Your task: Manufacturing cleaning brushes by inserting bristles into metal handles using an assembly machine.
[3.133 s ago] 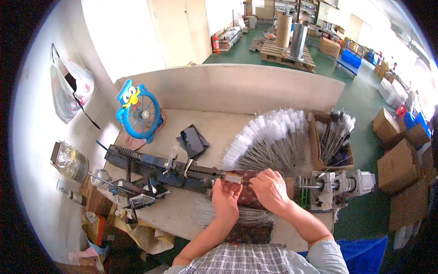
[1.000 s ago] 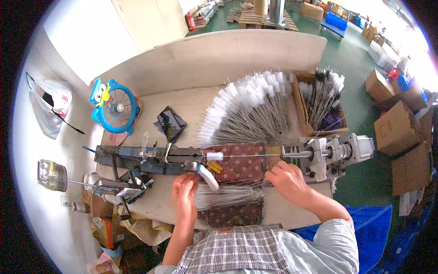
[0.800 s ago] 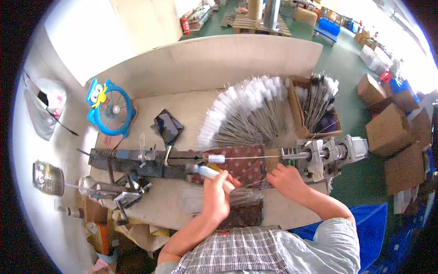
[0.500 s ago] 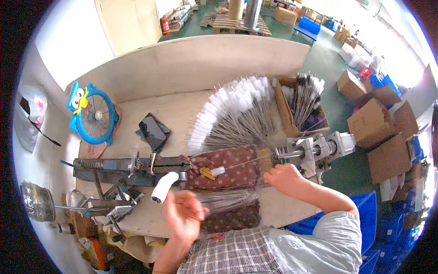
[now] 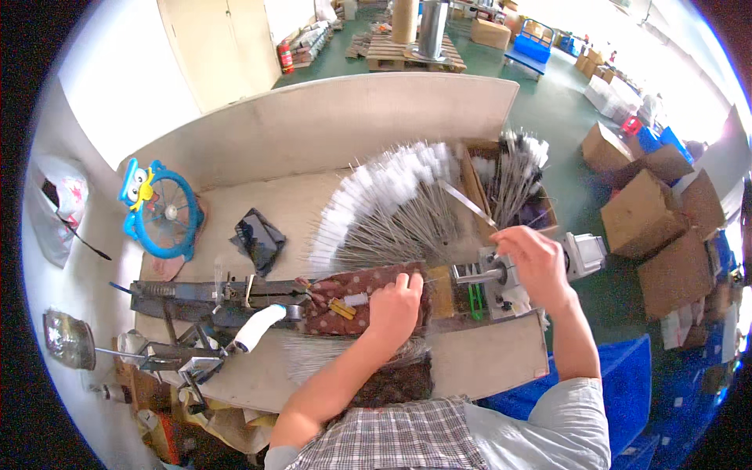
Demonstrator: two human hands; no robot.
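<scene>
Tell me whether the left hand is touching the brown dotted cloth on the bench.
Touching. The head view shows the left hand pressed flat onto the brown dotted cloth, fingers lying on its upper edge, with no gap visible beneath the palm.

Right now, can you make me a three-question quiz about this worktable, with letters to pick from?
1. Where is the little fan?
A. far left of the table
B. in the cardboard box
C. under the left hand

2. What colour is the fan's ring?
A. red
B. blue
C. green

3. What is the left hand doing?
A. hanging in the air
B. holding the fan
C. resting on the dotted brown cloth

Answers: 1 A, it stands by the table's left edge. 2 B, the ring is bright blue. 3 C, the palm lies flat on the cloth.
</scene>
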